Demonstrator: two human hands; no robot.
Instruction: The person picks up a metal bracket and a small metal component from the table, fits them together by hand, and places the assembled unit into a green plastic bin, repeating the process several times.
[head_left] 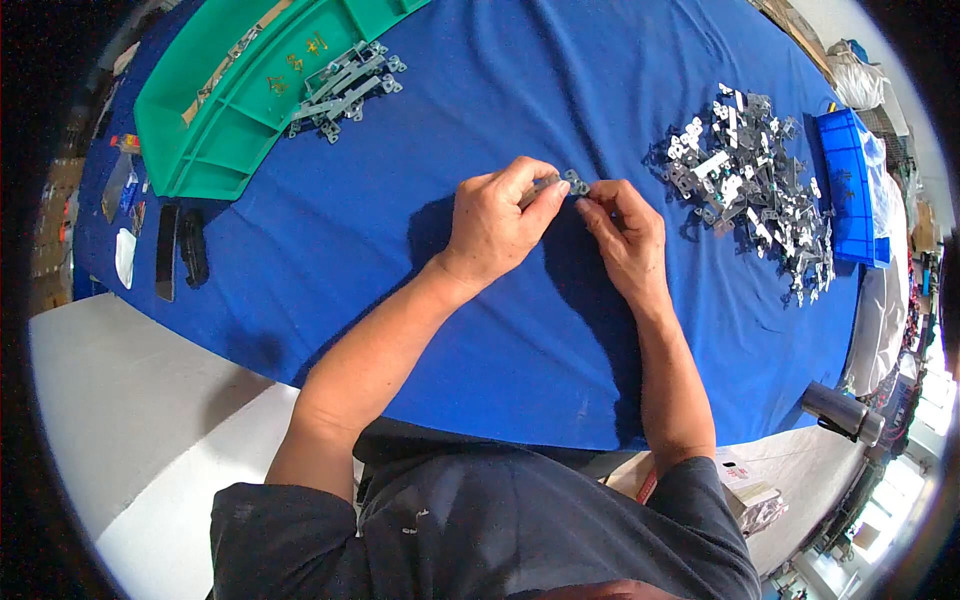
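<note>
Both my hands meet over the middle of the blue cloth-covered table (pixel 400 250). My left hand (pixel 495 225) pinches a small grey metal bracket (pixel 568 182) between thumb and fingers. My right hand (pixel 625 230) grips the same bracket's right end with its fingertips. Most of the bracket is hidden by my fingers. A heap of several loose metal brackets (pixel 755 185) lies to the right of my hands. A smaller stack of joined brackets (pixel 345 90) lies at the far left beside a green tray (pixel 200 130).
A blue plastic bin (pixel 850 190) stands at the right table edge behind the heap. Dark flat objects (pixel 180 250) and small items lie near the left edge. A white surface (pixel 130 400) lies below the table's left side. A metal cylinder (pixel 840 410) sits at lower right.
</note>
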